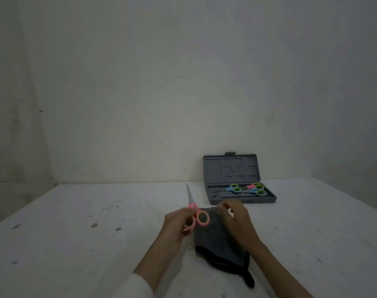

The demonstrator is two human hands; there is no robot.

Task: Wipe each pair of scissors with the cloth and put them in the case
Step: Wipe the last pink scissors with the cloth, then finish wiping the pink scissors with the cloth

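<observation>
My left hand (176,226) grips a pair of pink-handled scissors (196,216) by the handle loops, blades pointing up and away. A dark grey cloth (217,239) lies on the table just right of it. My right hand (237,220) pinches the cloth's far edge with curled fingers. Behind, an open grey case (213,198) stands with its lid upright. In its tray lie blue-handled scissors (233,188) and further pairs with blue and green loops (258,189), one showing a pink part.
The white table (97,233) carries small dark specks and stains on its left half. A pale wall rises right behind the case. The table's left edge runs diagonally at the left; its right edge slants down at the far right.
</observation>
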